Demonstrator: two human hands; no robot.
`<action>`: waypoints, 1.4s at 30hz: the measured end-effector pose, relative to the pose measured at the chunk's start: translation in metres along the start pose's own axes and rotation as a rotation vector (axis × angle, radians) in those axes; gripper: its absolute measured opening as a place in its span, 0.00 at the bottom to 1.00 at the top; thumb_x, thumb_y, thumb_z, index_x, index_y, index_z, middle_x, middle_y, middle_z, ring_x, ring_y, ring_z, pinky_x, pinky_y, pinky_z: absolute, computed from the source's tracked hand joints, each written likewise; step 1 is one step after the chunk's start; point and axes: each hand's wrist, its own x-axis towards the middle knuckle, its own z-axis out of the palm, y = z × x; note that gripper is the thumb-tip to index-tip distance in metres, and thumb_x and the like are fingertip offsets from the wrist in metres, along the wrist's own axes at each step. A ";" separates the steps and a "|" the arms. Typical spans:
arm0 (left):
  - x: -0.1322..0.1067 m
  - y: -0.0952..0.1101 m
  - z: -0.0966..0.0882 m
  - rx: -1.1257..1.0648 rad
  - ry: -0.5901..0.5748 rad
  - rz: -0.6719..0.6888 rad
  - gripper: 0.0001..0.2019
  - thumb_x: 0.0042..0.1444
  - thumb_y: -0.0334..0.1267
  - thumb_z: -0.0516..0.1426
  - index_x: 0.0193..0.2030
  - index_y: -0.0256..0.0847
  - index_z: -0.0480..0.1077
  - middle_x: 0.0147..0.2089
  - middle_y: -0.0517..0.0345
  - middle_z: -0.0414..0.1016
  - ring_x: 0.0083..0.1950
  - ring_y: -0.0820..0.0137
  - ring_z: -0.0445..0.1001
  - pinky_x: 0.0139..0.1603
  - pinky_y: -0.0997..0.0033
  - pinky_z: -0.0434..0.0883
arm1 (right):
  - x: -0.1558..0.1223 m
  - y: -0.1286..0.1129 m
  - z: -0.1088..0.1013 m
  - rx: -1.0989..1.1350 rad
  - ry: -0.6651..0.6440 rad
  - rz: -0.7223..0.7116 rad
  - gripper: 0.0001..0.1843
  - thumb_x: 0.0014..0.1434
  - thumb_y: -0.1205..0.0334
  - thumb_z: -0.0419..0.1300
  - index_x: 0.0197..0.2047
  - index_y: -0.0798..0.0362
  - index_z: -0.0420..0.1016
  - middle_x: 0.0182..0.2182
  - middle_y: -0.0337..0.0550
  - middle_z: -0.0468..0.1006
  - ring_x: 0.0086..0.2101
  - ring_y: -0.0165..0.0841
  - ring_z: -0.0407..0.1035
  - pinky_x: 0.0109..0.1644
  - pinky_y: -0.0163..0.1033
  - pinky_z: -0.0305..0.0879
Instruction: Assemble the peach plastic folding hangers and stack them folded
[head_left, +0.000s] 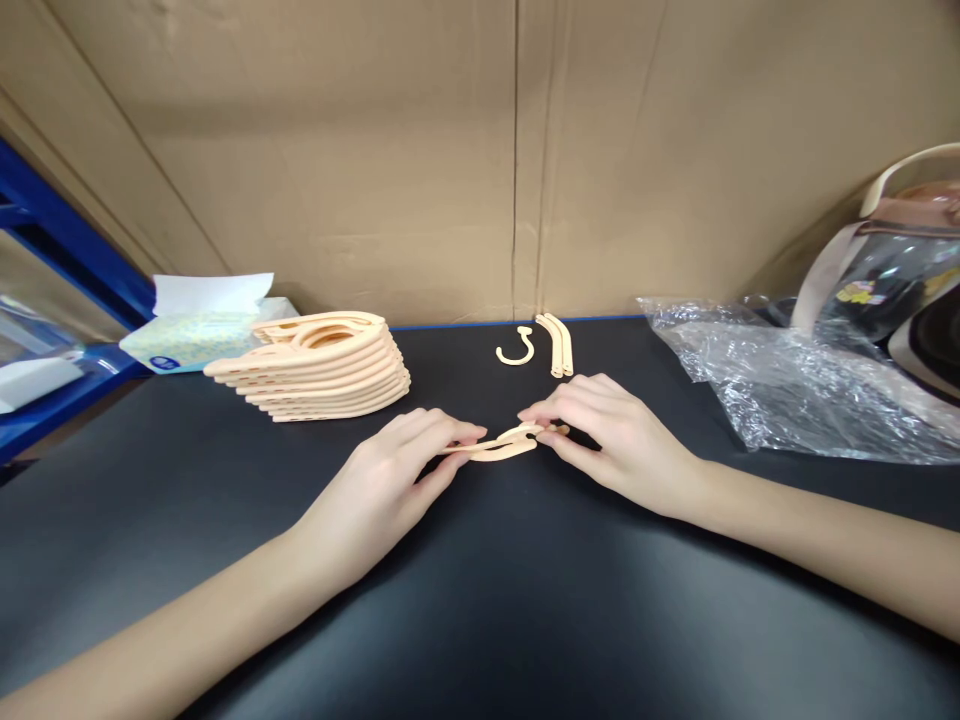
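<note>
Over the middle of the black table, peach plastic hanger pieces (pixel 501 453) lie between my two hands. My left hand (pixel 401 465) pinches their left end between thumb and fingertips. At the right end, my right hand (pixel 611 435) is closed on them in a pinch; how the pieces join there is partly hidden by the fingers. Just beyond my hands a loose peach hook (pixel 531 346) lies on the table. Beside it are two slim curved hanger arms (pixel 556 346), side by side. A stack of folded peach hangers (pixel 330 375) stands at the left.
Behind the stack is a tissue pack (pixel 195 335), near a blue metal frame (pixel 82 245). Crumpled clear plastic wrap (pixel 780 385) covers the right side of the table (pixel 480 610). A clear bottle with a strap (pixel 892 265) stands behind it. Cardboard (pixel 375 150) walls off the back.
</note>
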 end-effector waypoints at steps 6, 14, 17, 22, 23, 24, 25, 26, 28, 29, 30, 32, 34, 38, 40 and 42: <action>0.000 0.003 -0.002 0.028 -0.032 0.066 0.08 0.67 0.30 0.54 0.50 0.39 0.70 0.44 0.58 0.75 0.44 0.72 0.73 0.47 0.72 0.68 | 0.000 -0.001 -0.001 0.019 0.078 0.053 0.07 0.67 0.66 0.57 0.47 0.58 0.71 0.32 0.39 0.76 0.33 0.30 0.68 0.44 0.39 0.59; 0.004 0.006 -0.005 0.146 -0.073 0.198 0.08 0.68 0.30 0.52 0.48 0.37 0.72 0.43 0.56 0.77 0.43 0.68 0.70 0.44 0.67 0.64 | 0.002 -0.003 -0.002 -0.028 -0.019 0.067 0.03 0.64 0.68 0.59 0.37 0.55 0.73 0.29 0.35 0.73 0.31 0.29 0.65 0.42 0.39 0.56; 0.004 0.005 -0.004 0.160 -0.085 0.187 0.08 0.68 0.31 0.53 0.47 0.38 0.73 0.44 0.56 0.77 0.45 0.66 0.70 0.46 0.66 0.64 | 0.002 -0.002 -0.001 -0.047 -0.039 0.065 0.04 0.65 0.66 0.59 0.37 0.54 0.74 0.31 0.37 0.74 0.33 0.30 0.66 0.42 0.40 0.55; 0.003 0.002 -0.001 0.115 -0.101 0.142 0.06 0.67 0.32 0.54 0.45 0.39 0.72 0.47 0.56 0.77 0.49 0.67 0.71 0.50 0.66 0.64 | 0.001 0.001 0.001 -0.060 -0.068 0.053 0.07 0.67 0.63 0.57 0.42 0.52 0.77 0.37 0.39 0.77 0.39 0.32 0.68 0.45 0.40 0.57; 0.003 0.002 -0.001 0.106 -0.103 0.133 0.05 0.67 0.32 0.54 0.45 0.39 0.72 0.47 0.56 0.77 0.49 0.67 0.71 0.51 0.66 0.64 | 0.001 0.001 0.001 -0.059 -0.079 0.057 0.08 0.68 0.62 0.57 0.42 0.52 0.77 0.38 0.39 0.77 0.40 0.32 0.68 0.46 0.41 0.57; 0.003 0.002 -0.001 0.099 -0.106 0.128 0.06 0.66 0.32 0.54 0.45 0.39 0.72 0.47 0.56 0.77 0.49 0.67 0.72 0.51 0.66 0.65 | 0.001 0.001 0.001 -0.059 -0.088 0.063 0.08 0.68 0.61 0.57 0.43 0.51 0.78 0.38 0.39 0.77 0.40 0.33 0.69 0.47 0.41 0.57; 0.003 0.002 -0.001 0.095 -0.109 0.126 0.06 0.66 0.31 0.54 0.46 0.39 0.72 0.46 0.56 0.78 0.49 0.67 0.72 0.51 0.66 0.65 | 0.001 0.002 0.001 -0.060 -0.097 0.068 0.09 0.68 0.61 0.56 0.44 0.51 0.78 0.38 0.40 0.77 0.40 0.33 0.69 0.47 0.41 0.57; 0.004 0.003 -0.001 0.094 -0.110 0.123 0.06 0.66 0.31 0.54 0.46 0.39 0.72 0.46 0.56 0.78 0.49 0.67 0.72 0.51 0.66 0.65 | 0.001 0.002 0.001 -0.061 -0.103 0.072 0.09 0.68 0.61 0.56 0.45 0.52 0.78 0.38 0.40 0.77 0.41 0.33 0.69 0.47 0.41 0.57; 0.004 0.004 -0.001 0.091 -0.106 0.117 0.07 0.66 0.31 0.54 0.47 0.40 0.72 0.46 0.56 0.78 0.50 0.67 0.73 0.51 0.65 0.66 | 0.001 0.002 0.000 -0.062 -0.110 0.079 0.10 0.68 0.61 0.56 0.46 0.52 0.77 0.39 0.41 0.78 0.41 0.34 0.69 0.48 0.42 0.57; 0.004 0.004 -0.002 0.089 -0.104 0.116 0.08 0.66 0.31 0.54 0.48 0.39 0.72 0.47 0.56 0.78 0.50 0.66 0.72 0.51 0.65 0.66 | 0.001 0.002 0.000 -0.061 -0.114 0.081 0.10 0.69 0.61 0.55 0.46 0.53 0.77 0.39 0.41 0.78 0.42 0.34 0.69 0.48 0.42 0.57; 0.005 0.005 -0.003 0.084 -0.106 0.120 0.09 0.66 0.31 0.54 0.50 0.40 0.72 0.48 0.55 0.78 0.51 0.66 0.72 0.52 0.65 0.66 | 0.001 0.003 0.000 -0.061 -0.118 0.081 0.10 0.69 0.61 0.55 0.46 0.53 0.77 0.40 0.41 0.78 0.42 0.34 0.69 0.48 0.42 0.57; 0.005 0.006 -0.004 0.073 -0.129 0.145 0.12 0.65 0.31 0.54 0.54 0.42 0.71 0.52 0.54 0.76 0.53 0.66 0.71 0.54 0.64 0.66 | 0.001 0.003 0.000 -0.063 -0.122 0.079 0.10 0.69 0.61 0.55 0.46 0.52 0.77 0.40 0.41 0.78 0.42 0.34 0.69 0.47 0.42 0.57; 0.005 0.007 -0.005 0.068 -0.161 0.183 0.14 0.65 0.33 0.54 0.56 0.45 0.71 0.55 0.55 0.75 0.55 0.65 0.71 0.58 0.62 0.64 | 0.001 0.003 -0.001 -0.070 -0.123 0.078 0.10 0.69 0.61 0.55 0.46 0.51 0.78 0.39 0.41 0.78 0.42 0.34 0.69 0.47 0.42 0.57; 0.005 0.008 -0.006 0.072 -0.185 0.182 0.16 0.66 0.35 0.54 0.59 0.45 0.70 0.55 0.55 0.76 0.56 0.64 0.71 0.59 0.61 0.64 | 0.002 0.001 -0.003 -0.084 -0.126 0.080 0.13 0.70 0.61 0.52 0.47 0.52 0.78 0.39 0.43 0.77 0.41 0.34 0.69 0.47 0.42 0.58; 0.005 0.008 -0.006 0.076 -0.192 0.173 0.16 0.66 0.35 0.54 0.59 0.45 0.69 0.55 0.55 0.76 0.56 0.64 0.71 0.59 0.61 0.64 | 0.002 0.000 -0.003 -0.082 -0.118 0.083 0.14 0.71 0.61 0.50 0.49 0.53 0.77 0.40 0.44 0.77 0.42 0.35 0.69 0.47 0.43 0.59; 0.005 0.007 -0.006 0.080 -0.192 0.174 0.16 0.66 0.35 0.54 0.59 0.44 0.69 0.55 0.54 0.76 0.56 0.64 0.71 0.59 0.61 0.64 | 0.002 0.000 -0.003 -0.068 -0.092 0.094 0.15 0.71 0.62 0.49 0.49 0.53 0.76 0.41 0.44 0.78 0.43 0.35 0.69 0.47 0.43 0.59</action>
